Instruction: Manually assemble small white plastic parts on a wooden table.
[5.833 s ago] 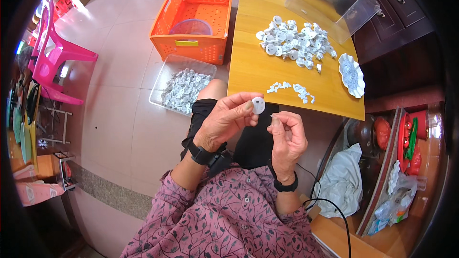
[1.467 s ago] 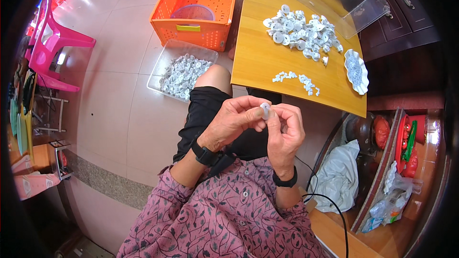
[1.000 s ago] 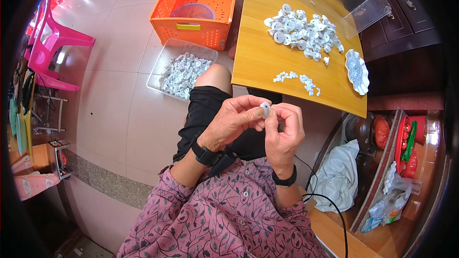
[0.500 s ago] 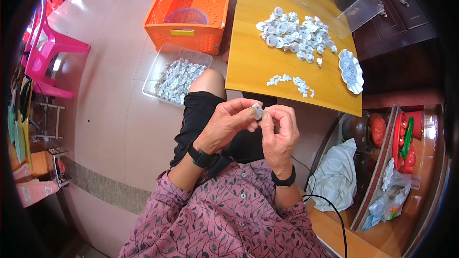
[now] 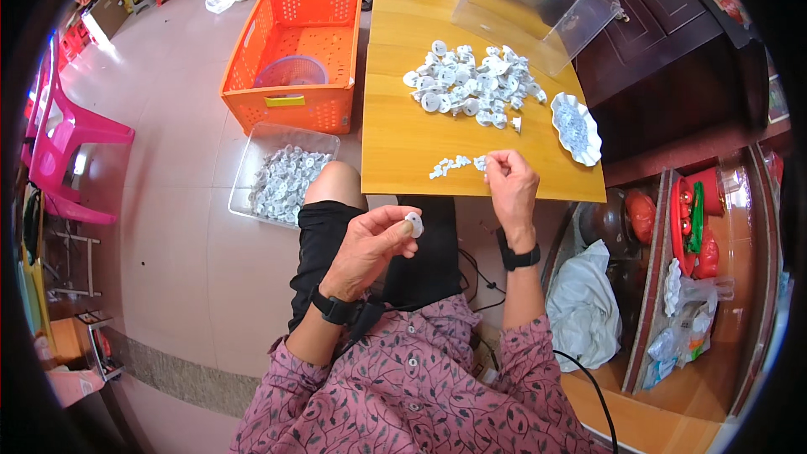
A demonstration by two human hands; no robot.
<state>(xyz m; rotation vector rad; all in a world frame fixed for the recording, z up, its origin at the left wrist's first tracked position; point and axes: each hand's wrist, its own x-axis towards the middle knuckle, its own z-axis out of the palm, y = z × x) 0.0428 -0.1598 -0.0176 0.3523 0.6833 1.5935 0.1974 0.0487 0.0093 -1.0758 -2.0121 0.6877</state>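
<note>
Pinched between the thumb and fingers of my left hand (image 5: 370,250) is a white round plastic piece (image 5: 414,224) with small holes, held above my lap. My right hand (image 5: 514,189) reaches over the near edge of the wooden table (image 5: 388,130). Its thumb and fingertips are drawn together at the right end of a row of small white plastic parts (image 5: 450,166); what they grip, if anything, is hidden. Farther back on the table lies a heap of white disc-shaped pieces with stems (image 5: 475,84). A scalloped white dish (image 5: 592,150) with small clear bits stands at the right.
A clear tub (image 5: 242,193) full of white round pieces sits on the floor beside my knee. Behind it is an orange crate (image 5: 244,102) with a purple basket (image 5: 290,72). A clear box (image 5: 538,21) stands at the table's back right; a pink chair (image 5: 80,130) is far left.
My hands have parted. The right one moved from the round piece to the small parts on the table, while the left keeps the piece, a little lower. The whole view has shifted.
</note>
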